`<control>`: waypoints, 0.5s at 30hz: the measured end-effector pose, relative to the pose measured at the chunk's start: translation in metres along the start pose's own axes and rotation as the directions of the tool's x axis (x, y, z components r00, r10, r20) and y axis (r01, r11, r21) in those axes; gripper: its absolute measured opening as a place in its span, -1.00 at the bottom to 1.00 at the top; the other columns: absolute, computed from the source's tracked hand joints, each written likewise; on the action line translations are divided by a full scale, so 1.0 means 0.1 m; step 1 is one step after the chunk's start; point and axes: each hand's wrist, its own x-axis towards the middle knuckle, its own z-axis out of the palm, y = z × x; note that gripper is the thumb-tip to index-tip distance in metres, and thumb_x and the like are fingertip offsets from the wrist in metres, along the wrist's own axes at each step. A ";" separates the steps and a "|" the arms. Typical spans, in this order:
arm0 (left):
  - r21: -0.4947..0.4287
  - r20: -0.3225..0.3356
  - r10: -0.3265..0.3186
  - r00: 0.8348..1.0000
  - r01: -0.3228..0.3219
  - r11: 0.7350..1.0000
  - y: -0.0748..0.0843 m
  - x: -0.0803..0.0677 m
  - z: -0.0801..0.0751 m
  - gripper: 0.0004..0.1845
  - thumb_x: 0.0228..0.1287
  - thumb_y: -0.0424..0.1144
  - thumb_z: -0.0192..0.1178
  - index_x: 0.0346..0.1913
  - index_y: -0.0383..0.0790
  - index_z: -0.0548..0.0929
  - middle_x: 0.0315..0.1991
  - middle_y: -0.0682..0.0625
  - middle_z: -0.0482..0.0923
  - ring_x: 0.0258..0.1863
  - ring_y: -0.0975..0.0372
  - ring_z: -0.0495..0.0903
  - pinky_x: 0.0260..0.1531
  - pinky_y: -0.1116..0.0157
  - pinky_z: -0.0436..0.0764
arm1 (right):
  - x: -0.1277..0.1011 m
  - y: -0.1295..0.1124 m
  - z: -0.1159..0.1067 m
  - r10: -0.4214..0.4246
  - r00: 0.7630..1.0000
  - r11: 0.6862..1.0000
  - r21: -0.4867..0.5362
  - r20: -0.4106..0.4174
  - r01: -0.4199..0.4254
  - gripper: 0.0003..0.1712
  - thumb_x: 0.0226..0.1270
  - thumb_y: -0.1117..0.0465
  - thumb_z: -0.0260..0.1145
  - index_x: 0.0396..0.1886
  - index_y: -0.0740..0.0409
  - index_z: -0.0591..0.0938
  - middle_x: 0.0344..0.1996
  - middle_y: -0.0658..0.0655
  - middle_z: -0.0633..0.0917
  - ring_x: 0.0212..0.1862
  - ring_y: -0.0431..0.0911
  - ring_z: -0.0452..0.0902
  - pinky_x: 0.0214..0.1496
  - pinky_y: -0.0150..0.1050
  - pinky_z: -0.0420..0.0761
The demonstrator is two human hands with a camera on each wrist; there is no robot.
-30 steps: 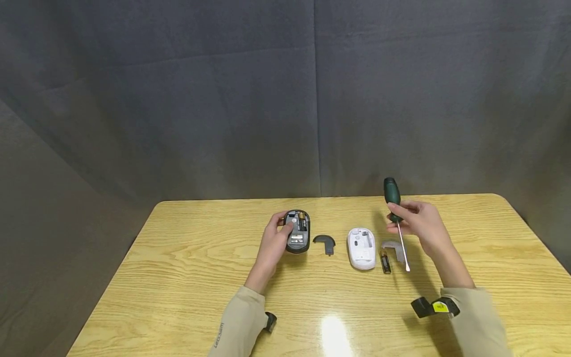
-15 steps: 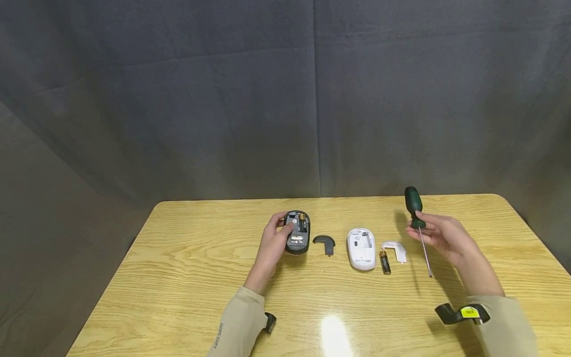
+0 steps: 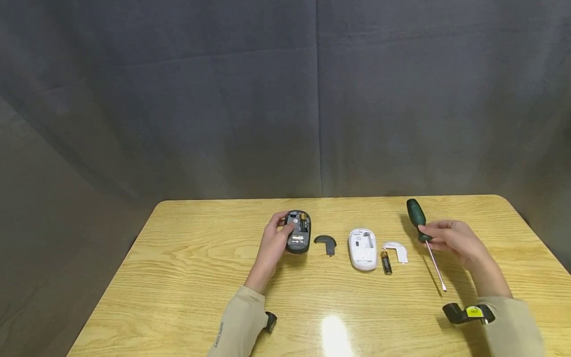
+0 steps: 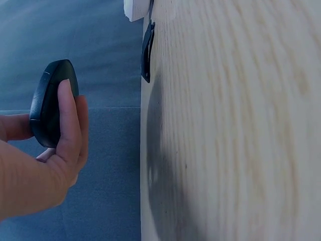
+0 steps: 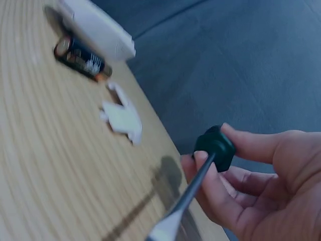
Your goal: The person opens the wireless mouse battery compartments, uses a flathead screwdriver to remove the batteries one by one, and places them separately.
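Observation:
My left hand (image 3: 275, 240) grips a black computer mouse (image 3: 298, 243) by its side, underside up, the thumb across it. A battery (image 3: 304, 221) sits in the mouse's open compartment. In the left wrist view the black mouse (image 4: 50, 103) is held above the table. My right hand (image 3: 459, 243) pinches a flat-head screwdriver (image 3: 417, 213) at the lower end of its dark green handle. Its metal shaft slants down towards the front right. In the right wrist view the screwdriver's shaft (image 5: 193, 188) points at the camera, with its shadow on the wood.
On the wooden table (image 3: 187, 277), between the hands, lie a black battery cover (image 3: 329, 243), an upturned white mouse (image 3: 363, 250), a loose battery (image 3: 386, 263) and a white battery cover (image 3: 398, 251). A grey curtain (image 3: 241, 109) hangs behind the table's back edge.
My right hand has carried the screwdriver to the right and lower, away from above the white battery cover. The left hand and the black mouse have stayed in place.

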 end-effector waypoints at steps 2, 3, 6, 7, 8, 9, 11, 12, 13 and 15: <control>-0.002 0.005 0.000 1.000 0.000 1.000 0.00 0.00 0.00 -0.56 0.52 -0.31 0.04 0.38 -0.35 0.47 0.13 -0.27 0.45 -0.04 0.05 0.59 -0.21 0.25 0.71 | -0.01 0.01 -0.02 0.009 1.000 0.998 -0.055 -0.008 -0.010 -0.39 0.57 0.25 0.25 0.25 0.76 0.33 -0.30 0.01 0.70 -0.30 -0.22 0.72 -0.19 -0.34 0.73; -0.002 0.007 0.001 1.000 -0.001 1.000 0.00 0.00 0.00 -0.56 0.52 -0.31 0.04 0.38 -0.36 0.46 0.13 -0.27 0.44 -0.04 0.05 0.59 -0.21 0.25 0.70 | -0.02 0.02 -0.02 0.015 1.000 0.997 -0.074 -0.013 -0.016 -0.38 0.57 0.25 0.24 0.25 0.77 0.32 -0.29 0.03 0.68 -0.31 -0.21 0.72 -0.19 -0.33 0.73; -0.003 0.010 0.002 1.000 -0.002 1.000 -0.01 0.00 0.00 -0.56 0.52 -0.31 0.04 0.38 -0.36 0.46 0.13 -0.28 0.44 -0.03 0.05 0.58 -0.19 0.25 0.70 | -0.04 0.02 -0.04 0.038 0.998 0.990 -0.136 -0.048 -0.044 -0.38 0.58 0.25 0.23 0.24 0.79 0.32 -0.29 0.10 0.65 -0.34 -0.20 0.72 -0.21 -0.31 0.74; -0.003 0.009 0.001 1.000 -0.001 1.000 0.00 0.00 0.00 -0.56 0.52 -0.31 0.04 0.38 -0.36 0.46 0.13 -0.27 0.44 -0.03 0.05 0.58 -0.18 0.24 0.70 | -0.05 0.03 -0.04 0.042 0.997 0.986 -0.161 -0.062 -0.051 -0.39 0.57 0.25 0.24 0.22 0.78 0.33 -0.29 0.12 0.64 -0.35 -0.20 0.71 -0.23 -0.31 0.74; -0.004 0.009 0.000 1.000 0.000 1.000 0.00 -0.01 0.00 -0.56 0.52 -0.31 0.04 0.38 -0.36 0.46 0.13 -0.28 0.44 -0.02 0.05 0.58 -0.17 0.24 0.70 | -0.05 0.03 -0.04 0.043 0.996 0.982 -0.182 -0.076 -0.056 -0.41 0.57 0.25 0.24 0.20 0.77 0.36 -0.30 0.13 0.64 -0.36 -0.19 0.71 -0.24 -0.30 0.74; -0.005 0.008 0.000 1.000 0.000 1.000 0.00 -0.01 0.00 -0.56 0.52 -0.31 0.05 0.38 -0.36 0.47 0.13 -0.28 0.44 -0.02 0.04 0.58 -0.16 0.23 0.71 | -0.06 0.03 -0.04 0.043 0.995 0.977 -0.202 -0.091 -0.061 -0.43 0.56 0.24 0.25 0.16 0.77 0.39 -0.31 0.14 0.63 -0.38 -0.19 0.71 -0.26 -0.30 0.74; -0.009 0.005 -0.001 1.000 0.001 1.000 0.01 -0.01 0.01 -0.55 0.51 -0.31 0.05 0.38 -0.36 0.47 0.13 -0.28 0.44 -0.02 0.04 0.58 -0.16 0.22 0.71 | -0.06 0.03 -0.04 0.037 0.992 0.966 -0.250 -0.119 -0.066 -0.47 0.53 0.23 0.28 0.09 0.73 0.46 -0.34 0.13 0.64 -0.40 -0.19 0.71 -0.28 -0.29 0.74; -0.011 0.004 -0.002 1.000 0.002 1.000 0.01 -0.01 0.01 -0.55 0.51 -0.32 0.05 0.38 -0.36 0.47 0.13 -0.28 0.44 -0.02 0.04 0.58 -0.15 0.21 0.72 | -0.06 0.02 -0.04 0.029 0.991 0.959 -0.277 -0.130 -0.064 -0.49 0.52 0.22 0.29 0.05 0.72 0.49 -0.36 0.12 0.66 -0.41 -0.19 0.71 -0.29 -0.29 0.74; -0.015 0.004 -0.002 1.000 0.002 1.000 0.01 -0.01 0.01 -0.55 0.51 -0.32 0.05 0.38 -0.36 0.47 0.13 -0.28 0.44 -0.02 0.03 0.58 -0.16 0.20 0.72 | -0.07 0.02 -0.04 0.018 0.989 0.945 -0.320 -0.144 -0.064 -0.52 0.51 0.20 0.31 -0.01 0.68 0.54 -0.39 0.11 0.67 -0.42 -0.19 0.70 -0.31 -0.29 0.73; -0.018 0.005 -0.003 1.000 0.003 1.000 0.02 -0.01 0.01 -0.55 0.51 -0.32 0.05 0.38 -0.36 0.46 0.13 -0.28 0.44 -0.02 0.03 0.59 -0.16 0.20 0.72 | -0.07 0.01 -0.04 -0.005 0.986 0.914 -0.401 -0.166 -0.063 -0.57 0.49 0.17 0.32 -0.15 0.60 0.63 -0.47 0.09 0.67 -0.46 -0.18 0.69 -0.34 -0.29 0.69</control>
